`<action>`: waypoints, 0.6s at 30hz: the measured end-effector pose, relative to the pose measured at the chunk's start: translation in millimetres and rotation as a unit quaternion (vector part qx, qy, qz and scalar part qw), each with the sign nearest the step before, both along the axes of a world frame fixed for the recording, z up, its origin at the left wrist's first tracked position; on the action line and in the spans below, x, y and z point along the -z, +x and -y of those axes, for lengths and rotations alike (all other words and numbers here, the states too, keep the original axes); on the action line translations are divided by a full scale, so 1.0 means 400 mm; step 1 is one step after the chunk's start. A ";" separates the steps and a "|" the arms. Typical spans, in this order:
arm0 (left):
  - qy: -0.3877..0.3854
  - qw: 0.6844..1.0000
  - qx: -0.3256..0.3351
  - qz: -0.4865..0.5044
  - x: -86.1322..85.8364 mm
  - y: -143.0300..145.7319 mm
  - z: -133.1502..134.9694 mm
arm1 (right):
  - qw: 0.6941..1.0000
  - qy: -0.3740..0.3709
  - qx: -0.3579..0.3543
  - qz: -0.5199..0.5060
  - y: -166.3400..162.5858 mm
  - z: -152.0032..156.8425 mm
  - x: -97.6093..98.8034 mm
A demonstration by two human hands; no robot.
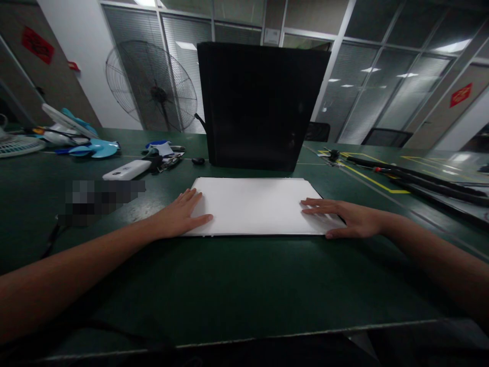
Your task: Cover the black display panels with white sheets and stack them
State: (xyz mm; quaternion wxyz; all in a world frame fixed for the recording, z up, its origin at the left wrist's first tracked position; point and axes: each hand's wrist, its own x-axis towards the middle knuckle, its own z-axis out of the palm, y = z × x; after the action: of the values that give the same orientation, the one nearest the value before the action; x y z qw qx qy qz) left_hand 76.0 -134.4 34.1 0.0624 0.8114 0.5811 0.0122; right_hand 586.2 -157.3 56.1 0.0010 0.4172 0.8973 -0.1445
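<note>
Panel [252,206], flat white rectangle, black-edged, material unclear; centre of frame, on dark green desk [244,285]. Beneath unclenched left grip [183,214] and right grip [349,218], fingers spread over opposite sides. Likely light, stiffish, smooth; best taken by both short edges.

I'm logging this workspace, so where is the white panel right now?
In the head view, the white panel lies mid-picture on the green table, between the left hand and the right hand, in front of the upright black panel.
</note>
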 end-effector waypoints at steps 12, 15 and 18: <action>-0.005 1.000 0.013 -0.028 -0.004 0.007 0.004 | 0.982 0.144 -0.109 -0.049 -0.050 -0.010 0.058; -0.008 0.999 0.019 -0.036 -0.010 0.011 0.007 | 0.949 0.249 -0.179 -0.078 -0.065 0.005 0.044; -0.011 0.999 0.019 -0.039 -0.014 0.012 0.010 | 0.899 0.348 -0.250 -0.091 -0.084 0.029 0.027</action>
State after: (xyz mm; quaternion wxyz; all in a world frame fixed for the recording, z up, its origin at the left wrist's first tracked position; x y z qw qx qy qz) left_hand 80.7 -138.6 39.5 0.0489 0.8212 0.5679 -0.0266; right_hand 552.4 -169.1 45.3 -0.1892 0.1379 0.9614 0.1445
